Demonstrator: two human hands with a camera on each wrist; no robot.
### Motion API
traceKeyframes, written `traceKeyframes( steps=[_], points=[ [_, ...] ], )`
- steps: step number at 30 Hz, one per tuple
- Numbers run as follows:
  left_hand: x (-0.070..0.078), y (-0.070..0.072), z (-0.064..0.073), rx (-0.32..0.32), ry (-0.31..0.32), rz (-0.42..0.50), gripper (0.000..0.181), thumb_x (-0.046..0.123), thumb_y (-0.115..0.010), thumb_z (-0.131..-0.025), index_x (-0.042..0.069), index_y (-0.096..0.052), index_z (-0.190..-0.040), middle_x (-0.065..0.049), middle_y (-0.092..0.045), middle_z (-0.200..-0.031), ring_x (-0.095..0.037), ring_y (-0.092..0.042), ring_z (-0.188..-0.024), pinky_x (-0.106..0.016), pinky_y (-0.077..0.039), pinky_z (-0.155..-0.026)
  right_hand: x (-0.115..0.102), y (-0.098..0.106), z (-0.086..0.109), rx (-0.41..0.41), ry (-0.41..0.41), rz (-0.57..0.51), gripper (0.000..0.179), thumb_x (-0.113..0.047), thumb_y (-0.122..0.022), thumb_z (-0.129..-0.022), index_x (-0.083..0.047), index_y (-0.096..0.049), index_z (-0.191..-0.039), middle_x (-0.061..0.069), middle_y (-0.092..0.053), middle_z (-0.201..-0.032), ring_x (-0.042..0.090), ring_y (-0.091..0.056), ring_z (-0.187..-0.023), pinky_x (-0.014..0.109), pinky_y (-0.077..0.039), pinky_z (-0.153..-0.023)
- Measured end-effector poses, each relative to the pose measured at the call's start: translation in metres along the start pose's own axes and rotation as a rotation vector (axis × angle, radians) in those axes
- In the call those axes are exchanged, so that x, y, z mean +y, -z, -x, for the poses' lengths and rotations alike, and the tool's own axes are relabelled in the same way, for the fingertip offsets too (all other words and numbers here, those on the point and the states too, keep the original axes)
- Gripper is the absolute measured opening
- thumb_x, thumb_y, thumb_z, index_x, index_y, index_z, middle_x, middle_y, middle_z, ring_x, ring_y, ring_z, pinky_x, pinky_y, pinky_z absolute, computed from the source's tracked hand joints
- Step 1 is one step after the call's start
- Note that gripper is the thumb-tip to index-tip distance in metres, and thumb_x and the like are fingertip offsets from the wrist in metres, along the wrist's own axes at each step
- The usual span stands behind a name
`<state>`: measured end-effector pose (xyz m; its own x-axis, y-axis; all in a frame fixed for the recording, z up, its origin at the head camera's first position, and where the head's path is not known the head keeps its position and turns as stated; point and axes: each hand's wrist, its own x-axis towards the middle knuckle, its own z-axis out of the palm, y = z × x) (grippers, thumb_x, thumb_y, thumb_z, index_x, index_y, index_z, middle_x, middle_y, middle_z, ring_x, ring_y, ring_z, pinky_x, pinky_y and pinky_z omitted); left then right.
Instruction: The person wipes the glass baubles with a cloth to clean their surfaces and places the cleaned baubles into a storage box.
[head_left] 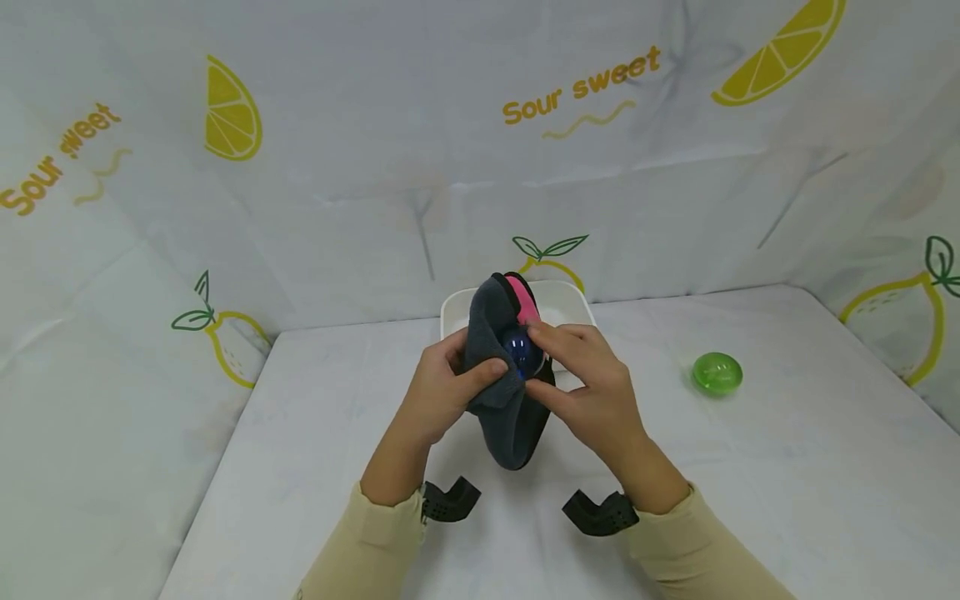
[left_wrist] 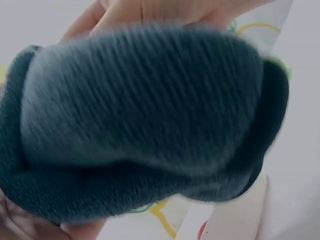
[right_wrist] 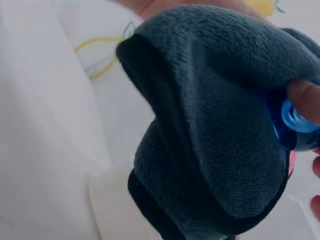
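Observation:
A dark grey-blue plush cloth (head_left: 508, 437) with black edging is held up, bunched and folded, over the table's middle; a patch of pink (head_left: 524, 298) shows at its top. My left hand (head_left: 438, 392) grips the cloth from the left, thumb on the front fold. A shiny, see-through blue rounded piece (head_left: 521, 354) sits against the cloth between both hands. My right hand (head_left: 596, 387) pinches this piece between thumb and fingers. In the right wrist view, a fingertip (right_wrist: 306, 102) presses on the blue piece (right_wrist: 292, 125). The cloth (left_wrist: 145, 100) fills most of the left wrist view.
Behind the hands stands a white plastic container (head_left: 562, 304), partly hidden by the cloth. A see-through green rounded piece (head_left: 717, 372) lies on the white table cover (head_left: 810, 467) to the right. A lemon-printed curtain (head_left: 375, 167) hangs along the back.

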<state>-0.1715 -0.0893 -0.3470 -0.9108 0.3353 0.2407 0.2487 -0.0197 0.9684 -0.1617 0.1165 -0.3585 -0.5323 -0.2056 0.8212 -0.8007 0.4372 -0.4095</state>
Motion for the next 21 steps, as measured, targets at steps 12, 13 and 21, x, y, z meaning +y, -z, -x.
traceKeyframes(
  steps=[12,13,21],
  points=[
    [-0.004,0.003,-0.001,0.015,0.045,-0.032,0.062,0.047,-0.078,-0.082,0.013,-0.061,-0.13,-0.012,-0.07,-0.11,-0.023,-0.071,-0.094,-0.039,-0.059,-0.082,-0.002,-0.006,0.0,-0.015,0.114,0.098,0.052,0.004,-0.078,-0.073,-0.005,-0.068,-0.123,0.01,-0.064,-0.132,0.021,-0.06,-0.089,0.017,-0.05,-0.076],
    [-0.004,0.005,-0.001,0.004,0.042,-0.01,0.065,0.049,-0.078,-0.081,0.011,-0.06,-0.131,-0.014,-0.07,-0.111,-0.024,-0.071,-0.095,-0.039,-0.059,-0.082,-0.003,-0.004,0.0,-0.048,0.079,0.049,0.055,0.005,-0.078,-0.073,-0.005,-0.067,-0.126,0.009,-0.062,-0.135,0.02,-0.06,-0.093,0.014,-0.049,-0.08],
    [-0.004,0.012,0.0,-0.129,0.008,0.112,0.089,0.062,-0.076,-0.074,-0.005,-0.057,-0.128,-0.013,-0.069,-0.106,-0.018,-0.071,-0.089,-0.036,-0.059,-0.078,-0.004,0.013,-0.005,-0.228,-0.168,-0.31,0.069,0.004,-0.083,-0.072,-0.007,-0.059,-0.136,0.005,-0.059,-0.139,0.012,-0.058,-0.119,0.023,-0.052,-0.091]
  ],
)
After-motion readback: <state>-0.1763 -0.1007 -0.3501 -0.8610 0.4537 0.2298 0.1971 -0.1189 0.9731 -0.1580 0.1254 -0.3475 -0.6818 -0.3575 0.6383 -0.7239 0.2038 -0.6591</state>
